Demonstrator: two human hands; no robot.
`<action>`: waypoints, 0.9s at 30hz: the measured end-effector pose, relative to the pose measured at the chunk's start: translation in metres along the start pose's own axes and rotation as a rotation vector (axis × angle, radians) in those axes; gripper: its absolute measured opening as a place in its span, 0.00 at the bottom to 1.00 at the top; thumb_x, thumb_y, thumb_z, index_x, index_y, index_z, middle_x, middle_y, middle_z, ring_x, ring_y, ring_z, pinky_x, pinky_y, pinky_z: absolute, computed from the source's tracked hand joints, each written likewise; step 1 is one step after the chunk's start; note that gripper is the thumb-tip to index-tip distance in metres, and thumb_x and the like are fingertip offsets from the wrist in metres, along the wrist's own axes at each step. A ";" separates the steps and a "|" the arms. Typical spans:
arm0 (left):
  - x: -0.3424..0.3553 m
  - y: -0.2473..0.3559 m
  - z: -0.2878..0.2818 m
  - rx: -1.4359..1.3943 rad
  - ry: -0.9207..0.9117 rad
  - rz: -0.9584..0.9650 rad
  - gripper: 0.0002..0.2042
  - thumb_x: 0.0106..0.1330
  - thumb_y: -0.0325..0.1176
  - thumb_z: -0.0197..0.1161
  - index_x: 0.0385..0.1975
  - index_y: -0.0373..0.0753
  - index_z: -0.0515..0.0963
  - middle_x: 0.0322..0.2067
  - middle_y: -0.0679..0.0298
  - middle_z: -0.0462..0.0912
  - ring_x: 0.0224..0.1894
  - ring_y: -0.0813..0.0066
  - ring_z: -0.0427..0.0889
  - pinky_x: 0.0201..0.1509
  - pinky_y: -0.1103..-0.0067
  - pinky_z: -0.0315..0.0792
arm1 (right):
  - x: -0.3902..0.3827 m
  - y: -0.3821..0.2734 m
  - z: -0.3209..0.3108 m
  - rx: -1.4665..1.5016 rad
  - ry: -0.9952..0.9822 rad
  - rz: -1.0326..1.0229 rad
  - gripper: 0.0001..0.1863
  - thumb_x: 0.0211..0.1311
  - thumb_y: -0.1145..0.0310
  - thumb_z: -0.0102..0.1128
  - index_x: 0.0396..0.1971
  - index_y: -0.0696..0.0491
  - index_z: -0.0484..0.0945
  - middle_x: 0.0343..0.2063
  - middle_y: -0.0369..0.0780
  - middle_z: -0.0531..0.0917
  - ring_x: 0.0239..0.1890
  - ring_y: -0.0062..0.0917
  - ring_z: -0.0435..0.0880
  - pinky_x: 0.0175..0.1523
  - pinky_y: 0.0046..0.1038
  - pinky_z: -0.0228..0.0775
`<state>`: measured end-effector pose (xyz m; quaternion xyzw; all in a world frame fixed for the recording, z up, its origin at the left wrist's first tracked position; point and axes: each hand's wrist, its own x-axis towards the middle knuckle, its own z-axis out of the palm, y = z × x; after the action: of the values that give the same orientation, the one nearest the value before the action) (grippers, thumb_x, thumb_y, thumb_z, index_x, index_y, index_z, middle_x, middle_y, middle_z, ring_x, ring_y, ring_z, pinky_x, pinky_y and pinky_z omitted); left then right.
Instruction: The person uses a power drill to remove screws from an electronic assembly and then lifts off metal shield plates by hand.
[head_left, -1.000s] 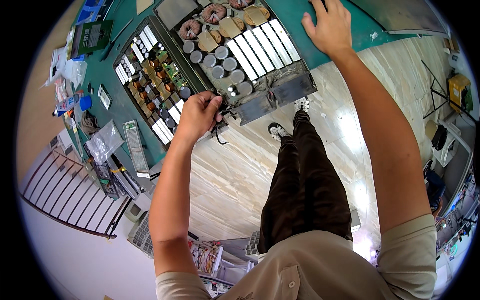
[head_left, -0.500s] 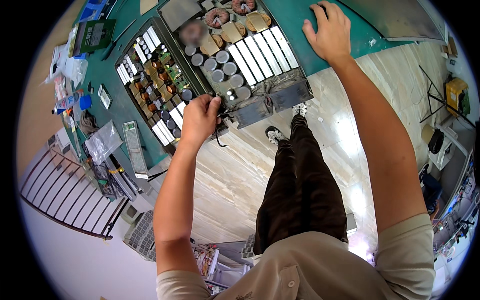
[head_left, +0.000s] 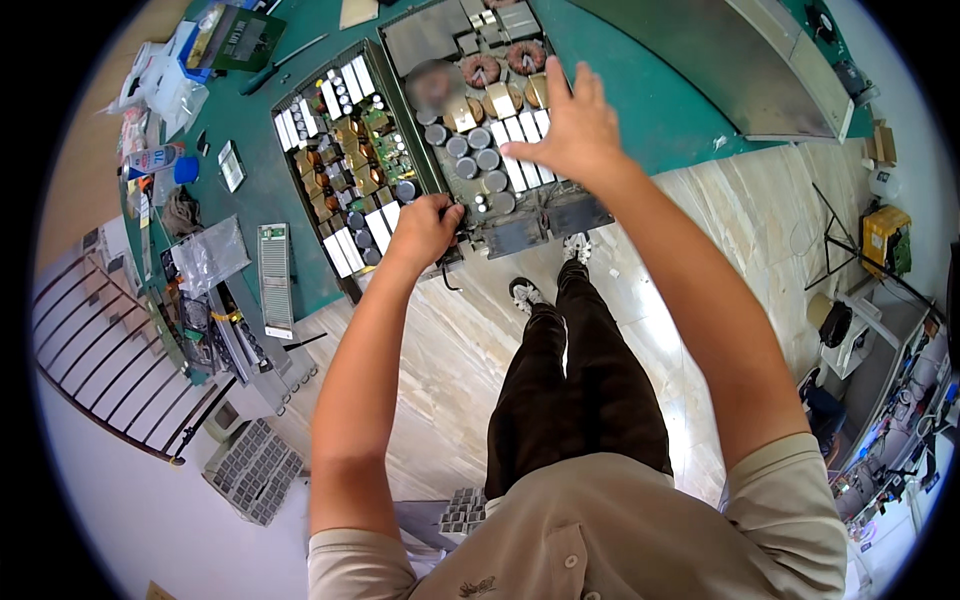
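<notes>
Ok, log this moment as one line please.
left hand: closed on near edge of open power unit | right hand: flat, fingers spread on its white blocks | unit: on green bench | person: standing

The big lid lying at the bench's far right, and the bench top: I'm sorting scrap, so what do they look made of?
The big lid looks like bare sheet metal, dull grey with a soft sheen and folded edges; which metal I cannot tell. The bench top has a matte green covering, smooth and even, perhaps a rubber or vinyl mat.
</notes>
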<state>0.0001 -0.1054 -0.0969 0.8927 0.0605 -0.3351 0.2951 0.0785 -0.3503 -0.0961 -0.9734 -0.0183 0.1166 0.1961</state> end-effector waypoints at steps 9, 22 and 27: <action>0.002 -0.010 0.002 0.000 -0.021 0.019 0.15 0.76 0.38 0.60 0.31 0.32 0.80 0.18 0.57 0.83 0.23 0.66 0.87 0.31 0.69 0.77 | 0.011 -0.031 0.004 0.074 -0.162 0.256 0.75 0.37 0.40 0.86 0.79 0.52 0.44 0.75 0.51 0.54 0.74 0.49 0.60 0.70 0.47 0.66; 0.001 -0.023 0.004 -0.033 -0.031 0.225 0.14 0.72 0.34 0.62 0.26 0.31 0.75 0.18 0.46 0.74 0.21 0.49 0.74 0.30 0.63 0.71 | 0.011 -0.026 0.009 0.032 -0.130 0.276 0.73 0.37 0.41 0.86 0.80 0.47 0.45 0.73 0.46 0.55 0.71 0.44 0.62 0.67 0.43 0.67; -0.002 -0.022 -0.001 0.036 -0.022 0.303 0.13 0.72 0.34 0.61 0.28 0.31 0.76 0.24 0.40 0.79 0.30 0.35 0.80 0.35 0.56 0.73 | 0.012 -0.025 0.013 0.030 -0.118 0.277 0.72 0.37 0.40 0.86 0.80 0.46 0.46 0.73 0.46 0.57 0.71 0.45 0.63 0.67 0.45 0.67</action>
<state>-0.0078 -0.0867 -0.1055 0.8932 -0.0841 -0.2974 0.3267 0.0872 -0.3212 -0.1008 -0.9552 0.1063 0.1997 0.1911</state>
